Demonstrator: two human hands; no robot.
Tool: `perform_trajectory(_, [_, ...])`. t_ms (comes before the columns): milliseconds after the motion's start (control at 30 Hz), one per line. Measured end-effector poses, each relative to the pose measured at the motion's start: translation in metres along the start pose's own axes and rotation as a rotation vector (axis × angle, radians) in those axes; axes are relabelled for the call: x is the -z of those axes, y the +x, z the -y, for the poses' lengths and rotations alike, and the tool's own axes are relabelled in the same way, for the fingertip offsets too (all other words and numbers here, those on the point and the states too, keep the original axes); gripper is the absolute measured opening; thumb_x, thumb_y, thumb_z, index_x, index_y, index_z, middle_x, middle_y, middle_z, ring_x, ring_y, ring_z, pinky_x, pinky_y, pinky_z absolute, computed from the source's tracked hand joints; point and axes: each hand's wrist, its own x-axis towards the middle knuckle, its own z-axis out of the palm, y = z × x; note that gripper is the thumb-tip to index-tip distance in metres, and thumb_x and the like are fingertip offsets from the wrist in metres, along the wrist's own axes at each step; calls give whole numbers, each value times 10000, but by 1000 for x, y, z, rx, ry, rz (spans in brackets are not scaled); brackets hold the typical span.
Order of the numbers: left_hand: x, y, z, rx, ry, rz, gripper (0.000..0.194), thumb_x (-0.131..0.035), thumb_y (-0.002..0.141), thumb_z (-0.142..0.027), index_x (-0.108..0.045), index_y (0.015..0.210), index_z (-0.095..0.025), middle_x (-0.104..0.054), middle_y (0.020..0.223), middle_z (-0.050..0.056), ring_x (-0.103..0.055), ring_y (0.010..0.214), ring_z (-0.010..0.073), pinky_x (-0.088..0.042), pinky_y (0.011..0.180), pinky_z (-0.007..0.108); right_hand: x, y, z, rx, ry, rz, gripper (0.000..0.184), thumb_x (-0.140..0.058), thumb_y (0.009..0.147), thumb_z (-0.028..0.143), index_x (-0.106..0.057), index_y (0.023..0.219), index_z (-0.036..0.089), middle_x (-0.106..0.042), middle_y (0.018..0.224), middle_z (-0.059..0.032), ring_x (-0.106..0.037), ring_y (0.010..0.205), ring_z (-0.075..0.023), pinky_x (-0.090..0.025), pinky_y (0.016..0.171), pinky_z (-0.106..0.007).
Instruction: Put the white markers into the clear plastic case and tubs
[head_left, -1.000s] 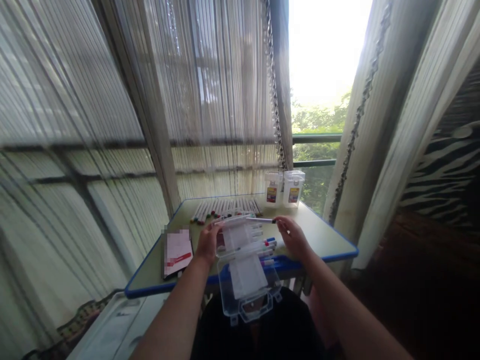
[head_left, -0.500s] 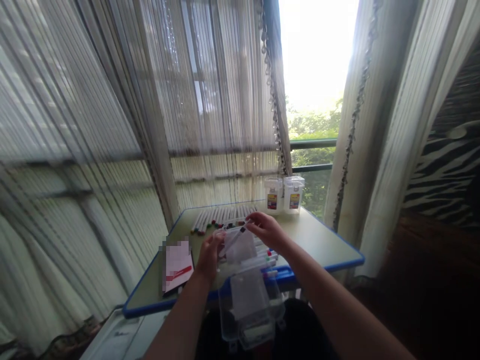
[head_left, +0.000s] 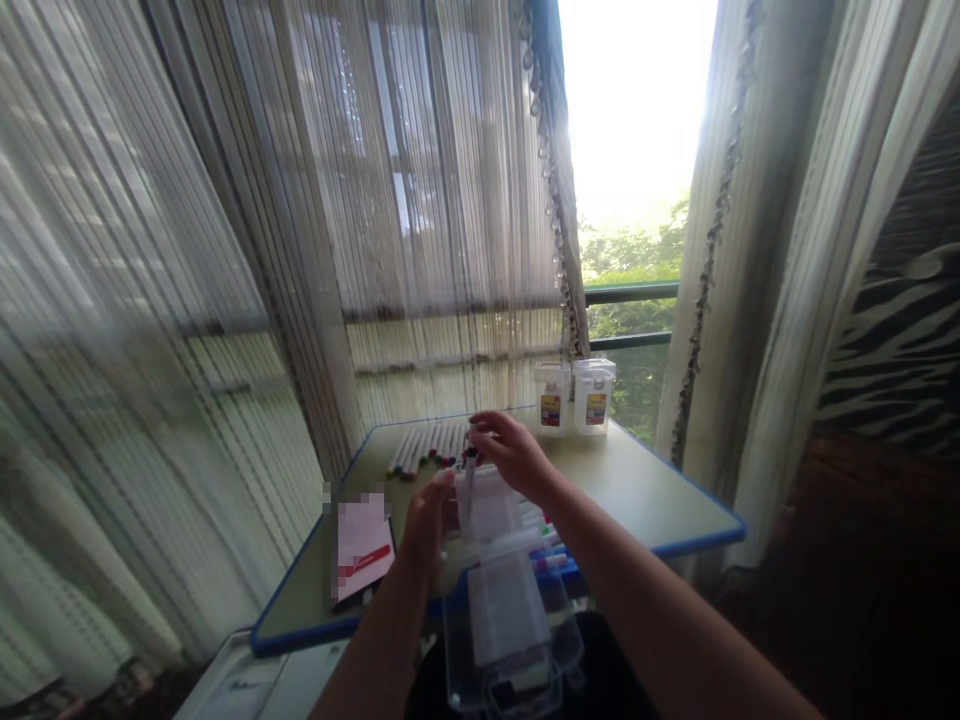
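Observation:
My right hand (head_left: 514,450) pinches a white marker (head_left: 469,485) with a black band near its upper end. The marker stands nearly upright at the top of a clear plastic case (head_left: 496,510); whether its lower end is inside I cannot tell. My left hand (head_left: 426,515) grips the left side of this case, fingers curled round its upper edge. Toward my lap hangs a clear hinged part (head_left: 510,610), apparently the case's open lid. Behind my hands lies a row of white markers (head_left: 424,445) with coloured ends. More markers (head_left: 551,558) lie right of the case, partly hidden.
Two clear labelled containers (head_left: 551,400) stand at the back of the blue-edged table (head_left: 652,490). A pink-topped flat item (head_left: 364,540) with a red stripe lies at the left. Sheer curtains (head_left: 420,250) and a window are behind.
My right hand has shifted left and slightly up, and the marker has swung from slanted to nearly upright. The case sits slightly lower in view; my left hand keeps its hold.

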Motion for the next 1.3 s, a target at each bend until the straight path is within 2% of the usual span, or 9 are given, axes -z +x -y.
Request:
perform_trajectory(133, [0, -2, -1, -30, 29, 6, 428, -710, 580, -530, -596, 721, -142, -597, 541, 9, -534, 411, 129, -390, 389, 235, -5, 2, 6, 9, -115, 139, 244, -607, 768, 276, -641, 987, 174, -613, 710, 8, -533, 608, -78, -458, 602, -226])
perform_trajectory(267, [-1, -4, -2, -50, 5, -13, 429, -731, 551, -509, -576, 733, -154, -569, 518, -19, -516, 392, 112, -379, 372, 219, -8, 1, 0, -70, -270, 278, 247, -680, 704, 180, -661, 949, 154, -657, 695, -2, -587, 640, -110, -467, 642, -251])
perform_trajectory(400, [-2, -7, -4, -53, 10, -15, 403, -715, 573, -499, -573, 747, -164, -574, 535, -28, -512, 400, 98, -389, 382, 209, -6, -2, -8, 11, -383, 266, 95, -699, 693, 190, -715, 784, 168, -693, 721, -14, -636, 700, -142, -470, 676, -251])
perform_trajectory(633, [1, -2, -1, -61, 52, -50, 391, -688, 608, -519, -596, 713, -154, -551, 506, -20, -491, 390, 96, -348, 373, 199, 1, -7, -22, 257, -623, 256, 127, -676, 769, 326, -756, 811, 237, -699, 717, -29, -611, 681, -145, -468, 660, -255])
perform_trajectory(800, [4, -2, -1, -128, 154, -72, 332, -633, 669, -480, -643, 776, -166, -602, 571, 1, -550, 474, 141, -407, 436, 238, 4, -15, -37, 458, -869, 158, 135, -681, 776, 271, -749, 893, 284, -685, 821, -52, -569, 787, -171, -448, 750, -297])
perform_trajectory(967, [4, -3, -3, -141, 192, -103, 338, -638, 671, -470, -646, 791, -153, -634, 596, 27, -581, 502, 168, -429, 453, 253, 9, -26, -38, 519, -995, 175, 265, -625, 807, 196, -695, 1049, 279, -668, 835, -43, -542, 763, -167, -441, 746, -302])
perform_trajectory(1100, [5, 1, -1, -114, 187, -96, 348, -655, 657, -473, -641, 803, -158, -637, 589, 22, -599, 509, 182, -434, 447, 259, 19, -31, -34, 467, -970, 182, 378, -642, 764, 152, -619, 1134, 232, -696, 894, -42, -562, 836, -190, -456, 778, -318])
perform_trajectory(1233, [3, -1, -1, -132, 216, -156, 314, -676, 640, -445, -636, 772, -163, -625, 564, 6, -587, 475, 176, -446, 453, 268, 34, -36, -33, 464, -997, 153, 152, -659, 774, 204, -667, 925, 208, -691, 877, -62, -588, 840, -196, -469, 756, -319])
perform_trajectory(1300, [-1, -4, -3, -122, 210, -158, 303, -674, 639, -439, -632, 757, -163, -620, 553, 5, -579, 460, 171, -444, 447, 265, 41, -40, -34, 501, -1012, 132, 116, -615, 818, 222, -681, 913, 209, -691, 870, -69, -598, 812, -189, -470, 751, -321])
